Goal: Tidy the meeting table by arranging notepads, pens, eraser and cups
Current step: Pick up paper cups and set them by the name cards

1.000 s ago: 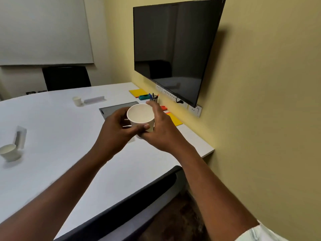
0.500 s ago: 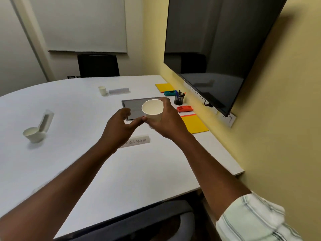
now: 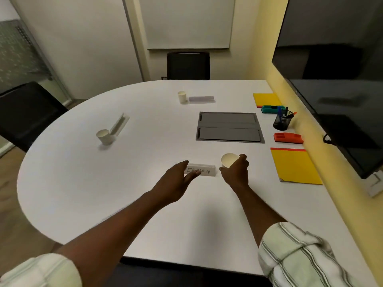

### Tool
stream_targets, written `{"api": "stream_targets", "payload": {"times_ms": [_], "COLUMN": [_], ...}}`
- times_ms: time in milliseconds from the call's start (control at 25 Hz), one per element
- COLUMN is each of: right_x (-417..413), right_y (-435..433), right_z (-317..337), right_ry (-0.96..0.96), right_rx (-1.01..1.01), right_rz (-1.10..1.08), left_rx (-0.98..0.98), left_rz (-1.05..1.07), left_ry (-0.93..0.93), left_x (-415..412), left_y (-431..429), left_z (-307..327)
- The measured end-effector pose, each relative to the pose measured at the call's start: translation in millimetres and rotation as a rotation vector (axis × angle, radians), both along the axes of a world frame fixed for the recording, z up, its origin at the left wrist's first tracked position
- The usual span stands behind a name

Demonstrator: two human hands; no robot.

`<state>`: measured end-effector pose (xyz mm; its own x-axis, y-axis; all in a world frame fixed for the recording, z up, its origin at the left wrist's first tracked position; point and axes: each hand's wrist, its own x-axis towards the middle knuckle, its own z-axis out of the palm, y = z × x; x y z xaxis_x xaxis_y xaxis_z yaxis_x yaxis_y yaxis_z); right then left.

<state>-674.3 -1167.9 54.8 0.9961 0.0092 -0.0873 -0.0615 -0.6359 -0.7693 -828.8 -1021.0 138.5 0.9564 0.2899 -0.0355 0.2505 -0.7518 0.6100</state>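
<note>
A dark wall screen (image 3: 335, 79) hangs at the right, with a white socket plate (image 3: 376, 183) below its near corner. A whiteboard (image 3: 186, 21) hangs above the far black chair (image 3: 188, 66); another black chair (image 3: 27, 112) stands left. 3 white name plates (image 3: 201, 99) stand well apart around a grey hatch (image 3: 229, 127) with 2 flaps.

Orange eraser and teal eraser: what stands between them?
In the head view, the black mesh pen holder stands between the orange eraser and the teal eraser.
</note>
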Motion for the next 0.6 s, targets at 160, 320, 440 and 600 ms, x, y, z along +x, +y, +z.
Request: {"api": "stream_targets", "payload": {"times_ms": [160, 320, 440, 600], "right_x": [35.0, 52.8, 61.0, 72.8], "right_y": [-9.3, -4.2, 3.0, 10.7], "right_z": [-45.2, -74.1, -86.7, -98.4], "right_ry": [0.098, 0.103, 0.092, 0.108], "right_rx": [-0.040, -0.111, -0.169, -0.199], "right_rz": [-0.001, 0.046, 0.110, 0.153], "left_rx": [0.015, 0.046, 0.064, 0.059], "left_rz": [0.018, 0.045, 0.093, 0.136], "left_ry": [0.041, 0.066, 0.127, 0.228], "left_x": [11.5, 21.7, 23.1, 22.3], "left_y": [-16.3, -19.9, -16.4, -6.6], "left_z": [-24.7, -43.2, -55.3, -67.1]}}
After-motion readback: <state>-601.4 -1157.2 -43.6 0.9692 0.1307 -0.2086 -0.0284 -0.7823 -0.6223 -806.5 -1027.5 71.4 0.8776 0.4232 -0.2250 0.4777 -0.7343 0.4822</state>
